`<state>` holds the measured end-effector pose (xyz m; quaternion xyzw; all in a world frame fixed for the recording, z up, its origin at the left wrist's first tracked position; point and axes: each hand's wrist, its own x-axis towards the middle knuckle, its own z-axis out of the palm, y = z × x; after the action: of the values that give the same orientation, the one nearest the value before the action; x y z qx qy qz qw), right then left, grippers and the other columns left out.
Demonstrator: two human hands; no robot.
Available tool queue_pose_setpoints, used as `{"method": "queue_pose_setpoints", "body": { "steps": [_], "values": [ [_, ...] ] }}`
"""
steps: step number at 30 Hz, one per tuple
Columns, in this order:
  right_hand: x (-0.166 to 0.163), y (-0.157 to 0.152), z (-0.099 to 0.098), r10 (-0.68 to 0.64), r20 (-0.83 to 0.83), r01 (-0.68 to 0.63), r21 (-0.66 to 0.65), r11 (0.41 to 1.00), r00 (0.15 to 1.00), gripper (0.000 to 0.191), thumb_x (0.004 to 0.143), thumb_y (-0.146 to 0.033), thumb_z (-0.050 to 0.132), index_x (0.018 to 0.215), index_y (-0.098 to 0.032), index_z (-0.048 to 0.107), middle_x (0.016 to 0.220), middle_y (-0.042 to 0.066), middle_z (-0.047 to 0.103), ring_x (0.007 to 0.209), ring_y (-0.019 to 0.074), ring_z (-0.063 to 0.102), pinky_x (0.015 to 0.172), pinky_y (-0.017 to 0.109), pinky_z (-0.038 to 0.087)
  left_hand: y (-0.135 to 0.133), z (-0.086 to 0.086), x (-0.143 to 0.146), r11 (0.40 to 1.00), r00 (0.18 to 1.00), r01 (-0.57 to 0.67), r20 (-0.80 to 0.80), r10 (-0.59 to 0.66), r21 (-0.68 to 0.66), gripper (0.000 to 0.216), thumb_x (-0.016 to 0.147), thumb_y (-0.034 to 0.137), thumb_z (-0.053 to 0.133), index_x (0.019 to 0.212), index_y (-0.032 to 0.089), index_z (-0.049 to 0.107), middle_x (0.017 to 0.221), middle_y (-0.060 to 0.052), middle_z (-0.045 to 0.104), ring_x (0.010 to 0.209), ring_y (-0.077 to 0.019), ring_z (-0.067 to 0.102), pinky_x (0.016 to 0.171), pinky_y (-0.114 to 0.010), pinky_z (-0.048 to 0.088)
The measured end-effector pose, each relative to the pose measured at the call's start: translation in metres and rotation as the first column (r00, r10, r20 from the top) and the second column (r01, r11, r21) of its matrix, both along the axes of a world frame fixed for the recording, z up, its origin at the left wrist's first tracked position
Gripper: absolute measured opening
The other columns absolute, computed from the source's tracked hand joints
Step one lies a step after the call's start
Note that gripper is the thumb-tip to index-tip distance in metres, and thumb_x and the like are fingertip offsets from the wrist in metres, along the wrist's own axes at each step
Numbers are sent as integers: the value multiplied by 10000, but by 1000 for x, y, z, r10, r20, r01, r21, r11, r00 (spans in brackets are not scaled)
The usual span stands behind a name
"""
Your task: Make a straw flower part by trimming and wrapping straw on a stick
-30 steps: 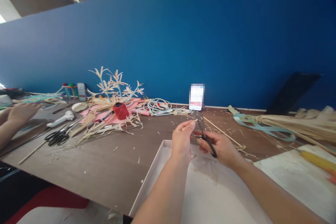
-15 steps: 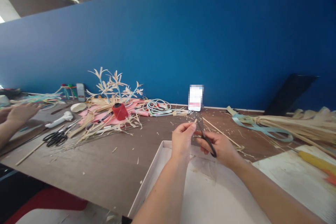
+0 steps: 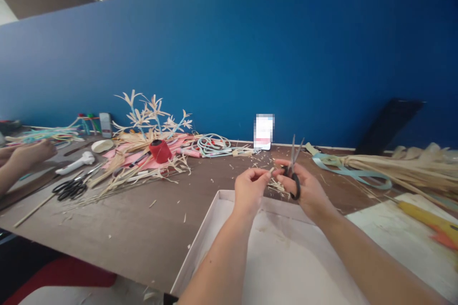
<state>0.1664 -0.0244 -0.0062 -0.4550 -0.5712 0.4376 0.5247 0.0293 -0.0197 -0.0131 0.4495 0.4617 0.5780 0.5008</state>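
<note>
My left hand (image 3: 250,188) pinches a small pale strip (image 3: 272,170) between thumb and fingertips, above the far rim of a white shallow box (image 3: 279,208). My right hand (image 3: 304,183) is closed on black-handled scissors (image 3: 295,178); their blades point up and stand apart, clear of the strip. The right fingertips come close to the strip; whether they touch it I cannot tell. Beyond the hands, pale scraps (image 3: 278,186) lie on the brown table (image 3: 179,233).
Left on the table are black-handled scissors (image 3: 69,188), a red thread spool (image 3: 160,151), pale dried-leaf flowers (image 3: 155,107) and coiled cords (image 3: 213,145). A lit phone (image 3: 264,132) leans on the blue wall. Fibre bundles (image 3: 400,167) and a yellow glue gun (image 3: 425,217) lie right. A co-worker's hands (image 3: 32,157) show far left.
The scissors have moved right, away from the left hand's strip, and their blades have spread and turned upward. The right hand has turned, its fingertips near the strip. The view has shifted slightly.
</note>
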Motion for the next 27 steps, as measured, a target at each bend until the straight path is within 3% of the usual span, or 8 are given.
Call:
{"method": "queue_pose_setpoints", "body": {
  "steps": [8, 18, 23, 27],
  "values": [
    [1, 2, -2, 52, -84, -51, 22, 998, 995, 398, 720, -297, 636, 1097, -234, 525, 833, 5, 546, 705, 129, 524, 651, 261, 426, -4, 3, 3, 996, 992, 85, -96, -84, 3, 206, 630, 337, 660, 692, 141, 662, 663, -29, 632, 621, -118, 522, 591, -223, 376],
    [3, 1, 3, -43, -84, 43, -5, 999, 996, 392, 684, -284, 672, 1055, -234, 556, 791, -12, 530, 623, 104, 471, 546, 223, 378, -1, -2, 1, 985, 979, 170, -114, -171, -18, 205, 638, 319, 654, 729, 137, 674, 689, -37, 635, 617, -113, 508, 585, -222, 366],
    [9, 6, -2, -99, -117, 99, 1, 995, 988, 380, 692, -294, 672, 1055, -246, 569, 802, -19, 534, 553, 73, 414, 491, 207, 326, 0, -3, -2, 994, 992, 105, -68, -107, -31, 216, 640, 321, 660, 759, 143, 685, 713, -38, 642, 656, -117, 523, 631, -224, 379],
    [6, 4, -2, -42, -101, 41, -12, 999, 994, 380, 702, -296, 663, 1065, -248, 562, 792, -21, 532, 582, 79, 442, 514, 208, 340, 2, -2, -3, 999, 999, 13, 50, -11, -39, 236, 632, 337, 676, 774, 149, 681, 712, -16, 630, 631, -84, 494, 624, -201, 369]
  ]
}}
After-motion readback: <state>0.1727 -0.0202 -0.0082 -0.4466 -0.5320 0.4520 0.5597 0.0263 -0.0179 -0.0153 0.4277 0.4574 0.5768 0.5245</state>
